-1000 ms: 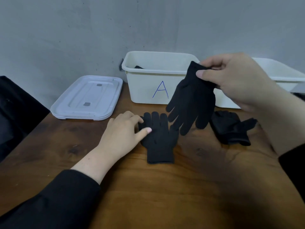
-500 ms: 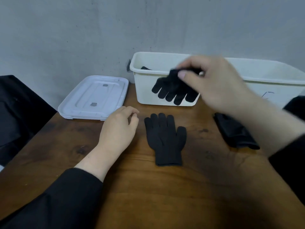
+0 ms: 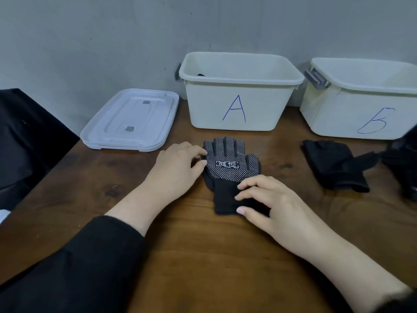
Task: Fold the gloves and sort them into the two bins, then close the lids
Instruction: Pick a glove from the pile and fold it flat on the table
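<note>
A black glove with white grip dots [image 3: 230, 163] lies palm up at the table's middle, stacked on a second black glove whose edge shows beneath. My left hand [image 3: 178, 168] pinches the stack's left edge between thumb and forefinger. My right hand [image 3: 270, 204] rests on the cuff, fingertips pressing it down. Behind stand white bin A [image 3: 239, 81] and white bin B [image 3: 361, 91], both without lids. A bit of something dark [image 3: 200, 75] peeks over bin A's far left rim.
A pile of black gloves [image 3: 334, 163] lies in front of bin B. White lids [image 3: 130, 120] are stacked flat left of bin A. A dark object [image 3: 406, 168] sits at the right edge, black fabric [image 3: 27, 136] beside the table's left side.
My right hand brought the glove it held down from in front of bin A and laid it dotted side up on the flat glove. My left hand shifted to the stack's left edge.
</note>
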Available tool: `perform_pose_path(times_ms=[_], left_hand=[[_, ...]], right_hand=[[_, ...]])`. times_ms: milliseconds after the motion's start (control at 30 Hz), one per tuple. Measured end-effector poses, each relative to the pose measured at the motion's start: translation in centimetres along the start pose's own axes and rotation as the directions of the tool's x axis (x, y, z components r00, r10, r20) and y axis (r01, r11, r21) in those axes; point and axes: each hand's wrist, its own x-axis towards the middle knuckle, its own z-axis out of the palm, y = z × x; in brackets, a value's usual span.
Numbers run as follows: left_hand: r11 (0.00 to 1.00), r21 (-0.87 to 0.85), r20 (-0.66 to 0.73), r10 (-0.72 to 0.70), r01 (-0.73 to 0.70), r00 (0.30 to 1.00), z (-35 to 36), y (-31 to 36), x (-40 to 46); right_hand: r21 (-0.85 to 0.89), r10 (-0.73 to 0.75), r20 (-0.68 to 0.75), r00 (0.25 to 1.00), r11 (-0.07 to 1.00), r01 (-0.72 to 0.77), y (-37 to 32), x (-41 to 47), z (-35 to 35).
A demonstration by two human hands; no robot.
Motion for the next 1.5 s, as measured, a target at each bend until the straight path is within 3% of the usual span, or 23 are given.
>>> perform_pose_path(times_ms=[333,467,667,800,1133,1367,1500], left_hand=[[0.995,-0.037,0.153,0.099,-0.094,0.983,-0.7,-0.7,-0.2],[0.971,-0.152,0.167,0.210,-0.186,0.963,-1.3,-1.4,-0.2],[0.940,-0.120,0.176,0.337,-0.320,0.925,-1.3,-0.4,-0.3],[0.943,-0.136,0.259,0.331,-0.305,0.907,-1.4,-0.4,-0.5],[0.885,-0.071,0.190,0.466,-0.461,0.864,-1.0,0.1,-0.2],[0.876,-0.088,0.120,0.481,-0.473,0.868,-1.8,0.6,-0.4],[0.871,-0.109,0.275,0.490,-0.480,0.827,-2.3,0.6,-0.7]], right_hand=[[-0.135,-0.037,-0.065,0.997,0.990,0.028,-1.0,0.5,1.1],[-0.098,-0.011,-0.056,0.998,0.995,0.006,-1.1,0.3,1.2],[-0.031,0.030,-0.050,0.998,0.999,-0.032,-1.1,0.7,1.1],[-0.004,0.085,-0.050,0.995,0.996,-0.085,-1.5,1.0,1.2],[0.058,0.137,-0.058,0.989,0.989,-0.134,-1.8,1.7,1.0],[-0.029,0.010,-0.171,0.985,0.999,-0.015,-2.0,1.3,0.0],[-0.050,-0.090,0.002,0.996,0.995,0.090,-1.4,0.7,-0.3]])
